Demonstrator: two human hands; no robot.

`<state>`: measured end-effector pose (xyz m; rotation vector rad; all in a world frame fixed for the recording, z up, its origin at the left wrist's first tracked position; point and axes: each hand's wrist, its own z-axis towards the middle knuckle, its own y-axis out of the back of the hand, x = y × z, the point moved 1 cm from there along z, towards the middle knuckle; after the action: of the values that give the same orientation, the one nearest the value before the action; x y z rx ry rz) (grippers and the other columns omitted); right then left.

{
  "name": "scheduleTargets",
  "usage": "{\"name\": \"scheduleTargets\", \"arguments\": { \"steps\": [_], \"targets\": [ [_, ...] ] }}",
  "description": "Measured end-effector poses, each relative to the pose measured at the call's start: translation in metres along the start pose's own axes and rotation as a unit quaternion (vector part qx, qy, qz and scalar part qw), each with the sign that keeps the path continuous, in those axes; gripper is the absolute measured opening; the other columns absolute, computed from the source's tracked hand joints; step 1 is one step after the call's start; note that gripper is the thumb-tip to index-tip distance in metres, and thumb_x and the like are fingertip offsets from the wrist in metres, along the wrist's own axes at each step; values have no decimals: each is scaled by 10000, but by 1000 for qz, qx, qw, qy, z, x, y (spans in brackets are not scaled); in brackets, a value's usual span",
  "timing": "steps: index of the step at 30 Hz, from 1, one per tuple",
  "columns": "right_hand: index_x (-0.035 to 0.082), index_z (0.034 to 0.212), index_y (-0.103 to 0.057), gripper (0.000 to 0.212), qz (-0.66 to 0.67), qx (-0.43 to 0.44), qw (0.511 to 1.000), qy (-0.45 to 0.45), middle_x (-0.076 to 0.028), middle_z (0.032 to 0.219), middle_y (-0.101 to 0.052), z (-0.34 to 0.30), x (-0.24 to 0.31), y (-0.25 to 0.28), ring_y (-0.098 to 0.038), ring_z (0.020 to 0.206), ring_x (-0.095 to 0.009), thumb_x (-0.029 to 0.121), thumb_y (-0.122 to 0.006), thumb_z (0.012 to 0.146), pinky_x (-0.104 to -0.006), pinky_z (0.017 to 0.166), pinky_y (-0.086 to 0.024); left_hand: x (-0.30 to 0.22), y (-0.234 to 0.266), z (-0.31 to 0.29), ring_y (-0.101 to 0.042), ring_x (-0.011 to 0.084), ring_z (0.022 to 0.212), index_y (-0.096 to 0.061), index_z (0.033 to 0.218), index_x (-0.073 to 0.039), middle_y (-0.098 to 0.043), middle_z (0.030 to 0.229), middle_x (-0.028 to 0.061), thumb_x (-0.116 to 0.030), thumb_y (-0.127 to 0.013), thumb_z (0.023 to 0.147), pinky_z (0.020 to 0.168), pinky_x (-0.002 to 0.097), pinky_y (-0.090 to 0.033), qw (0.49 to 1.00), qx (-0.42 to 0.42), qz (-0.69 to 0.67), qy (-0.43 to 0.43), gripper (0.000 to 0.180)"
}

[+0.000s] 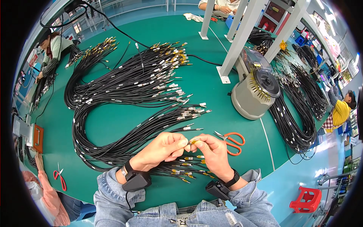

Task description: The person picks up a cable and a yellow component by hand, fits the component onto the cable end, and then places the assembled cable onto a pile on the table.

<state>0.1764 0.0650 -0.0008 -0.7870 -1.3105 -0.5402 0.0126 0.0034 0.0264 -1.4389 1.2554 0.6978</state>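
Cable end (195,141) mostly lost among fingers

The cable end is up in front of the person's chest, over the green table (211,83), pinched between the left hand (166,148) and the right hand (213,151). Both hands are closed down narrow on it — only a sliver of yellow and metal shows, and which part each one grips cannot be told. Beneath, yellow-tipped cables (187,164) spread out, partly hidden by the hands and left wrist. Just beside the right hand lie orange-handled scissors (235,138).

Farther left, a big black bundle (124,85) overlaps so thickly that single strands are hard to trace. Beyond the scissors, a grey machine (249,99) stands close to a post (242,38) — its top cut off by the frame. A co-worker (220,6) at the top edge is cropped, head out of view; another person (53,200), lower left, is partly lost at the dark rim.
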Motion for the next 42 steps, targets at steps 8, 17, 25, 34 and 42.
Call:
{"name": "scheduleTargets", "arguments": {
  "steps": [8,17,25,34,42],
  "targets": [
    [-37,948,-583,151,36,-43,998,-14,-71,808,-615,4,7,-7,-561,719,-112,89,-541,877,-229,680,-459,4,-2,4,-327,28,427,-552,827,-16,-441,542,-36,-219,-468,935,399,183,-259,999,-25,9,-25,245],
    [-17,912,-583,123,14,-7,998,-59,-63,821,-615,4,-8,4,-558,731,-88,95,-573,861,-221,656,-454,9,-10,2,-354,32,426,-544,826,-11,-461,553,-26,-185,-471,931,408,183,-292,986,-85,136,-52,216],
    [-7,889,-593,111,-13,9,1000,-27,-37,831,-618,9,7,21,-545,718,-74,96,-589,848,-213,639,-443,5,0,5,-415,72,446,-552,827,-8,-505,567,3,-173,-508,906,437,211,-339,994,-58,87,-34,188],
    [35,817,-551,164,-6,-421,888,182,24,683,-485,27,58,143,-416,582,-55,189,-565,872,-208,543,-339,26,0,20,-547,274,794,-592,900,-30,-578,776,90,-81,-631,749,719,338,-450,773,-141,536,-310,164],
    [46,789,-540,134,14,-340,936,90,47,621,-420,47,67,152,-291,459,-31,153,-584,858,-191,436,-217,29,23,23,-526,263,764,-584,854,-45,-526,786,79,-62,-651,693,688,351,-442,645,-246,678,-253,176]
  ]
}}
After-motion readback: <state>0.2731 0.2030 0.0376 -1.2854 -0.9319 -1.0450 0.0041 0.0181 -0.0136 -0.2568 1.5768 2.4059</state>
